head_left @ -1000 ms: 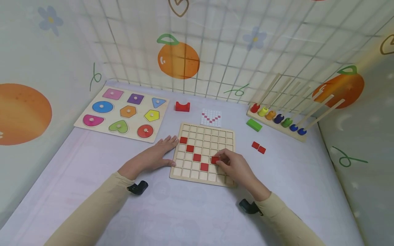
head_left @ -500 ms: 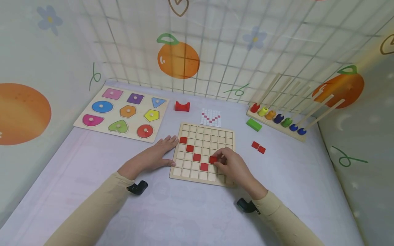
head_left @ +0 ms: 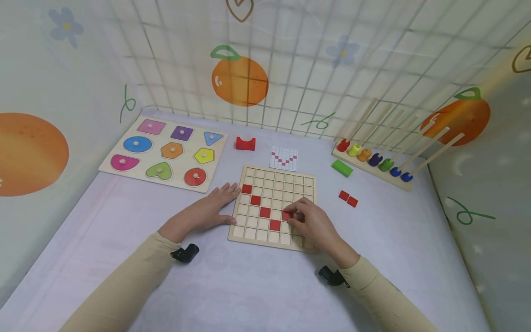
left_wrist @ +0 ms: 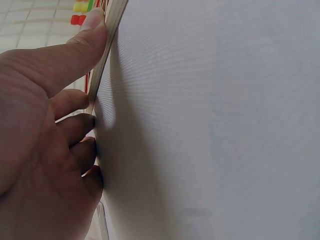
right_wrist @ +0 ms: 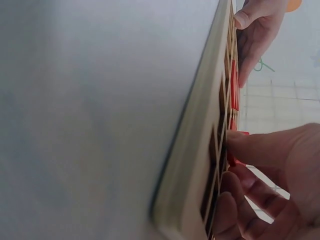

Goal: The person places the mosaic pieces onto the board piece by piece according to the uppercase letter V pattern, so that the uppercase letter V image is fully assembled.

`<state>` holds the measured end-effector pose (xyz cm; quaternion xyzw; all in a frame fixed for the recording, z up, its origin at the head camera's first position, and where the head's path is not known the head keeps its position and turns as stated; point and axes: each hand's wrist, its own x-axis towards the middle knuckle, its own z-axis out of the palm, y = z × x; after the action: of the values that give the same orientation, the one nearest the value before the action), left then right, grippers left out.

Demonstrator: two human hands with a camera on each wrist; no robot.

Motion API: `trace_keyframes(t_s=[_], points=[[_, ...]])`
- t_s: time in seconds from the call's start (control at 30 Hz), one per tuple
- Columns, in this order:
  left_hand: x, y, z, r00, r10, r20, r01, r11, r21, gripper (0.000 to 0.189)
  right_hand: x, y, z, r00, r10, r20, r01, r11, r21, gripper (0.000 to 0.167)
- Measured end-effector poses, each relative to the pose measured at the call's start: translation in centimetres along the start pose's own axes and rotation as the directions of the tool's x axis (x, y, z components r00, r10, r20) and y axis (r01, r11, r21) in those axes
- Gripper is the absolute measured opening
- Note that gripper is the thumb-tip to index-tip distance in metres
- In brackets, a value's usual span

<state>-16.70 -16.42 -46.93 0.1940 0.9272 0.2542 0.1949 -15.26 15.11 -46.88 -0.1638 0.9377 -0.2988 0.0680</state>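
Note:
A square wooden grid board [head_left: 276, 240] lies in front of me, with several red square tiles set in its cells in a slanting line, one of them a tile [head_left: 274, 225] low in the middle. My right hand [head_left: 315, 223] pinches another red tile [head_left: 286, 215] between thumb and fingers, up and to the right of that one. In the right wrist view, its thumb [right_wrist: 250, 145] comes right down at the grid's surface. My left hand [head_left: 209, 210] lies with fingers spread along the board's left edge, its thumb [left_wrist: 80, 55] on the rim in the left wrist view.
Two loose red tiles [head_left: 348, 198] lie right of the board. Behind it are a pattern card [head_left: 284, 158], a red notched block [head_left: 245, 144] and a green block [head_left: 342, 168]. A shape puzzle [head_left: 186, 181] lies left, a pegged bead rack [head_left: 373, 164] back right.
My right hand has shifted slightly left with the red tile, bringing it over a cell up and right of the lowest tile. The left hand stays in place.

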Motion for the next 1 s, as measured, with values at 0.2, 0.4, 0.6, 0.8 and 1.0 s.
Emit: trace_keyframes(t_s=[0.2, 0.4, 0.6, 0.8, 1.0], points=[[-0.07, -0.02, -0.06, 1.0, -0.001, 0.002, 0.001, 1.0, -0.01, 0.092, 0.09, -0.06, -0.07, 1.0, 0.008, 0.018, -0.008, 1.0, -0.004, 0.024], [-0.15, -0.01, -0.16, 1.0, -0.009, 0.01, 0.009, 1.0, -0.014, 0.093, 0.14, -0.05, -0.18, 1.0, 0.013, 0.027, -0.013, 1.0, 0.003, 0.024], [-0.13, -0.06, -0.16, 1.0, -0.007, 0.01, 0.007, 1.0, -0.015, 0.093, 0.18, 0.06, -0.08, 1.0, 0.001, 0.024, -0.001, 1.0, 0.0, 0.026], [-0.07, -0.17, 0.0, 1.0, 0.01, 0.004, -0.01, 1.0, -0.013, 0.092, 0.13, 0.15, -0.01, 1.0, 0.002, 0.025, -0.003, 1.0, 0.009, 0.029], [0.05, -0.25, 0.15, 1.0, 0.001, 0.007, -0.001, 1.0, -0.01, 0.093, -0.04, 0.23, -0.24, 1.0, 0.013, 0.021, -0.014, 0.999, 0.038, 0.031]])
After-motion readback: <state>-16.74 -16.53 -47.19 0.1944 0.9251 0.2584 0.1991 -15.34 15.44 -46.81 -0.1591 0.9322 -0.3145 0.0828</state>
